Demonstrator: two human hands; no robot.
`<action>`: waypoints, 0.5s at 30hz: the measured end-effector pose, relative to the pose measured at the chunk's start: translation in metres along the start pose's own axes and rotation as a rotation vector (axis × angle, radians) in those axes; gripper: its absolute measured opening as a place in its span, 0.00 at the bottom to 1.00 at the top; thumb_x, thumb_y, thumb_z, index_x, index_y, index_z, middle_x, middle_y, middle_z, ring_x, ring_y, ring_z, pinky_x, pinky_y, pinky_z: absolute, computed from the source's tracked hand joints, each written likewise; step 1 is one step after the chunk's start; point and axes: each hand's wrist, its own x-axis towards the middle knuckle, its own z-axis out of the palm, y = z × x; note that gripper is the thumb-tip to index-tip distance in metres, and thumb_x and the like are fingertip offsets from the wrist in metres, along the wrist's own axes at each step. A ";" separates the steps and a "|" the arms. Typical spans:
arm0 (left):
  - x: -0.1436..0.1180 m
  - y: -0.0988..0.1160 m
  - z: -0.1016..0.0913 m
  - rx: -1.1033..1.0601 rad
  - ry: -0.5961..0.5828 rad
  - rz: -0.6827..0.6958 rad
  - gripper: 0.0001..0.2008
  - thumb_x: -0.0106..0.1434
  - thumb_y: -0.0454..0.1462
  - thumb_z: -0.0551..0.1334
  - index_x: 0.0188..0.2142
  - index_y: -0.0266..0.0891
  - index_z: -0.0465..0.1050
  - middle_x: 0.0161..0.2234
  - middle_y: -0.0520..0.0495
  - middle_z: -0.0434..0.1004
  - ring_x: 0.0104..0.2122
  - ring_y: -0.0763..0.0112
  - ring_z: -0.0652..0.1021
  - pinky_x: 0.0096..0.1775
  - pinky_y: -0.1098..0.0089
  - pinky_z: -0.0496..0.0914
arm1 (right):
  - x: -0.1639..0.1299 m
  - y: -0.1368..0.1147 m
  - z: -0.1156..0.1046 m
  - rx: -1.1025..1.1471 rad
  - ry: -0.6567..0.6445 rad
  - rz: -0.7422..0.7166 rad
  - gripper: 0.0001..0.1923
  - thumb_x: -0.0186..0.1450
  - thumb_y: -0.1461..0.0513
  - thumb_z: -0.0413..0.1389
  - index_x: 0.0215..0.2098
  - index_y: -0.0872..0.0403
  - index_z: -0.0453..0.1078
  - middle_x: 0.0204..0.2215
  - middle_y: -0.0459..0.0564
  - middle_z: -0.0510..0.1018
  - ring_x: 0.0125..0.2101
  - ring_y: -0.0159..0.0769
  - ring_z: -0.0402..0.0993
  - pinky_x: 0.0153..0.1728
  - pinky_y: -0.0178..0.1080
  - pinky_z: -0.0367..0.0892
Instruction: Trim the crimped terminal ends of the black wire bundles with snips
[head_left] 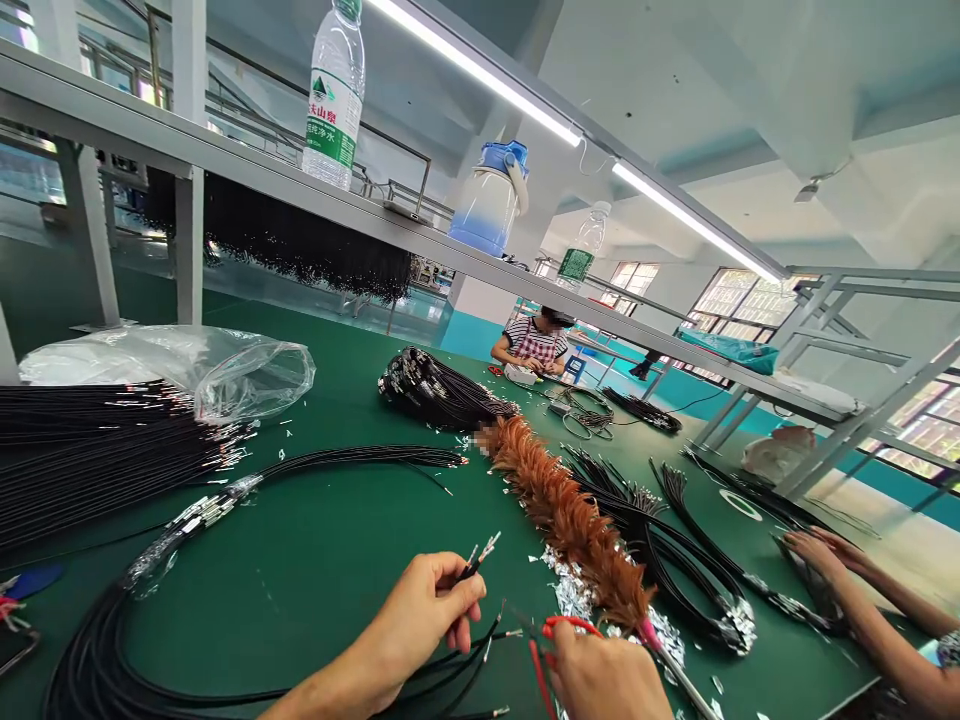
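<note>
My left hand (435,612) is closed, pinching the stripped tips of a few black cables (474,566) between thumb and fingers. Below it, more black cable ends (487,640) fan out over the green table. My right hand (609,675) is wrapped round red-handled scissors (541,672), whose blurred blades point toward those lower ends. Just beyond my right hand lies a brown feather duster (574,515) with scraps of silver foil (574,590) beside it. A long cable bundle (97,640), bound with clear wrap, curves round on the left.
Stacks of black cables (97,455) and a clear plastic bag (255,380) lie at left. A coiled bundle (431,390) sits farther back. Looped cables (675,550) lie near a co-worker's hands (821,555) at right. Another person (536,345) sits across, beneath a shelf holding bottles (335,100).
</note>
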 end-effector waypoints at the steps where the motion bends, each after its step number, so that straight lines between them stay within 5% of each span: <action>1: 0.000 0.000 0.001 -0.018 -0.026 -0.022 0.13 0.57 0.44 0.56 0.26 0.35 0.65 0.20 0.52 0.70 0.15 0.79 0.67 0.20 0.77 0.57 | 0.000 0.005 0.007 0.120 0.012 0.087 0.06 0.55 0.69 0.55 0.23 0.56 0.72 0.13 0.52 0.77 0.15 0.47 0.74 0.14 0.38 0.61; 4: -0.003 -0.001 0.004 -0.059 -0.101 -0.050 0.14 0.59 0.46 0.55 0.30 0.36 0.63 0.21 0.51 0.73 0.13 0.83 0.64 0.17 0.78 0.52 | 0.002 0.008 0.022 0.844 -0.024 0.403 0.16 0.62 0.56 0.50 0.20 0.53 0.67 0.11 0.47 0.73 0.12 0.37 0.69 0.13 0.33 0.54; 8: -0.003 -0.006 0.006 -0.063 -0.182 -0.083 0.13 0.58 0.46 0.55 0.33 0.39 0.59 0.19 0.53 0.73 0.10 0.84 0.62 0.15 0.79 0.47 | 0.010 -0.010 0.025 1.775 -0.061 0.728 0.19 0.58 0.48 0.54 0.28 0.56 0.67 0.09 0.40 0.69 0.05 0.24 0.58 0.08 0.27 0.46; 15: 0.003 -0.020 0.010 0.008 -0.206 -0.018 0.14 0.56 0.46 0.59 0.29 0.38 0.61 0.22 0.53 0.73 0.12 0.83 0.65 0.14 0.79 0.50 | 0.020 -0.025 0.020 2.068 0.084 0.716 0.18 0.55 0.51 0.60 0.26 0.59 0.67 0.11 0.42 0.71 0.06 0.20 0.60 0.08 0.23 0.48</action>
